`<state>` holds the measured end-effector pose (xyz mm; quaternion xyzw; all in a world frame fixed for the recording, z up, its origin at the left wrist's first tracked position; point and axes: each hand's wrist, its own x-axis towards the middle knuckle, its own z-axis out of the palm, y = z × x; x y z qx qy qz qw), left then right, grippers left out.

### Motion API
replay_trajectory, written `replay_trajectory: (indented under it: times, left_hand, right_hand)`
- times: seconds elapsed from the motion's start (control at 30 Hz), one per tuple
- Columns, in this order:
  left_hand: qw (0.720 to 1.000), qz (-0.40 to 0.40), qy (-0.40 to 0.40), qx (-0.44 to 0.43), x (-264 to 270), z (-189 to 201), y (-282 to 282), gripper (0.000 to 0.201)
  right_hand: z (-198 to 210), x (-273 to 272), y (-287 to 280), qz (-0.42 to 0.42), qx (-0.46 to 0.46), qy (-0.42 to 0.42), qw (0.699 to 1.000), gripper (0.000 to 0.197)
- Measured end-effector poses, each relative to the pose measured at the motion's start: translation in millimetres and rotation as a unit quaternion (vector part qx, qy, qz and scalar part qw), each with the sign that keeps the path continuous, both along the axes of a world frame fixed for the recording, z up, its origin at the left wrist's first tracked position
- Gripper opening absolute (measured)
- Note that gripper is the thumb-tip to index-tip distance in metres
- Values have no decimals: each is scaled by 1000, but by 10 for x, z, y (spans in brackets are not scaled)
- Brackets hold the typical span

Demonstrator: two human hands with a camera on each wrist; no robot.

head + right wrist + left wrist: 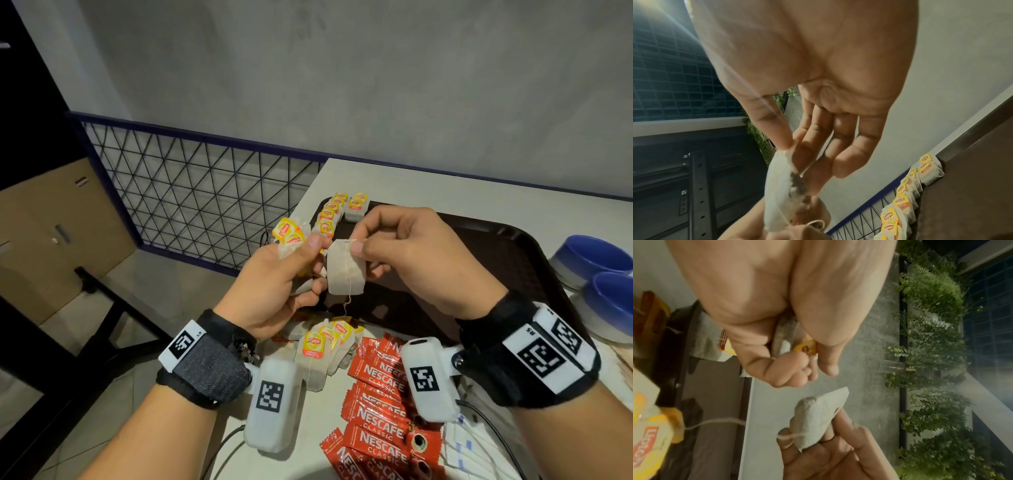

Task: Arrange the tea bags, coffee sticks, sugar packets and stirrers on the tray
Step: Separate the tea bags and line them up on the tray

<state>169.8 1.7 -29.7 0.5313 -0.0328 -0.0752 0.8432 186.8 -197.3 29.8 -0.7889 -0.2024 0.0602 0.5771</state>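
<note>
Paper is the thing to respect here: the pale, soft, rectangular tea bag (345, 266) pinched at its top edge between thumb and forefinger of the right hand (416, 255) hangs limp above the dark brown plastic tray (507, 253). It looks almost weightless and will crumple or tear if squeezed across its belly, so the folded top seam, where the thin string (347, 301) is fixed, seems the safest place to take it. That string dangles loose and could snag on its neighbours.

The left hand (274, 284) is curled around a small bunch of further tea bags with yellow paper tags (288, 232), just beside the single bag. A row of yellow-tagged tea bags (330, 214) already lies along the tray's far left edge, so this bag probably belongs next in that line.

On the white table, near the tray's front rim, lie a loose heap of tea bags (325, 346), red foil coffee sticks (380, 404) and white paper sugar packets (462, 448). Two blue ceramic bowls (596, 260) stand to the right.
</note>
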Motion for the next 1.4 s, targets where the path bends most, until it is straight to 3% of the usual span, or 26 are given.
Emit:
replay_trajectory:
  times: [0.17, 0.37, 0.47, 0.67, 1.0, 1.13, 1.3, 1.4]
  left_hand:
    - [999, -38, -6, 7, -9, -17, -16, 45]
    - [999, 1, -39, 14, 14, -65, -16, 27]
    - [998, 28, -60, -19, 5, -34, 6, 5]
    - [994, 50, -79, -54, 17, -18, 32, 15]
    - [995, 19, -88, -38, -10, 5, 39, 21]
    - [996, 20, -83, -20, 0, -17, 40, 40]
    - [997, 11, -73, 6, -10, -34, 37, 13]
    - [998, -20, -62, 26, -17, -48, 32, 22]
  right_hand:
    - [-20, 2, 6, -4, -26, 2, 1000, 6]
    - [-12, -8, 21, -20, -19, 0, 1000, 10]
    - [-59, 17, 31, -10, -32, 8, 999, 19]
    - [-82, -46, 48, 92, -162, 21, 982, 16]
    - [-107, -48, 81, 84, -198, 2, 977, 18]
    - [-120, -8, 61, 48, -204, -2, 978, 8]
    - [-102, 40, -19, 37, -175, 14, 984, 7]
    - [-94, 74, -61, 26, -118, 47, 991, 13]
